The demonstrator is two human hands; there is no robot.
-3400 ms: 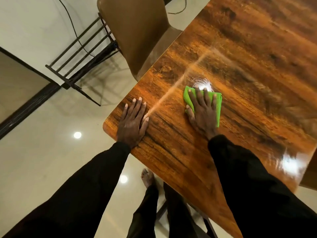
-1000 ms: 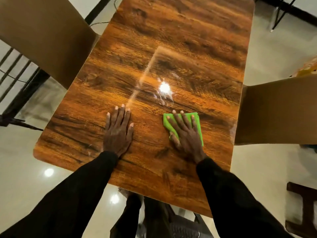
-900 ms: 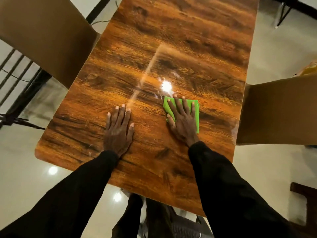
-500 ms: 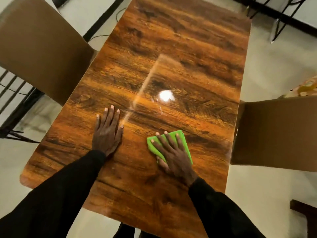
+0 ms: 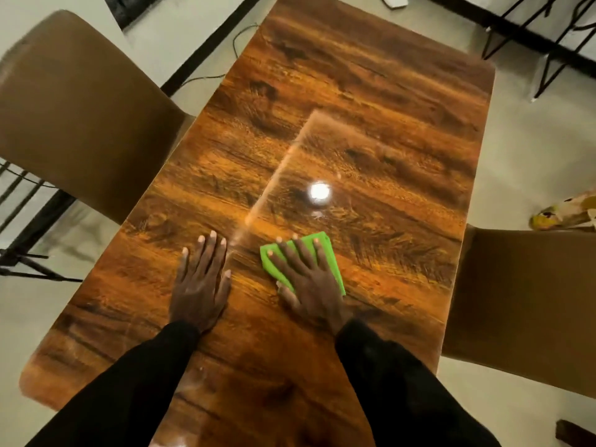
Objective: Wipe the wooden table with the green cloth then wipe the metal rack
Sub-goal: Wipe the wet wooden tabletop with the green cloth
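The glossy wooden table [image 5: 371, 101] fills the middle of the head view, a lamp glare near its centre. A folded green cloth [image 5: 327, 253] lies flat on it, pressed down by my right hand [image 5: 311, 283] with fingers spread over it. My left hand [image 5: 201, 283] rests flat on the bare wood just left of the cloth, fingers apart, holding nothing. A black metal rack [image 5: 22, 221] shows at the left edge, partly hidden behind a chair. More black metal bars [image 5: 548, 37] stand at the top right.
One brown chair [image 5: 80, 108] stands against the table's left side, another brown chair [image 5: 522, 304] against its right side. A cable [image 5: 238, 40] lies on the pale floor beyond the left chair. A yellow patterned item [image 5: 567, 214] sits on the floor at right.
My right hand slid the cloth away from me, then back toward me and slightly left. My left hand stays flat on the table. My head has turned to look along the table.
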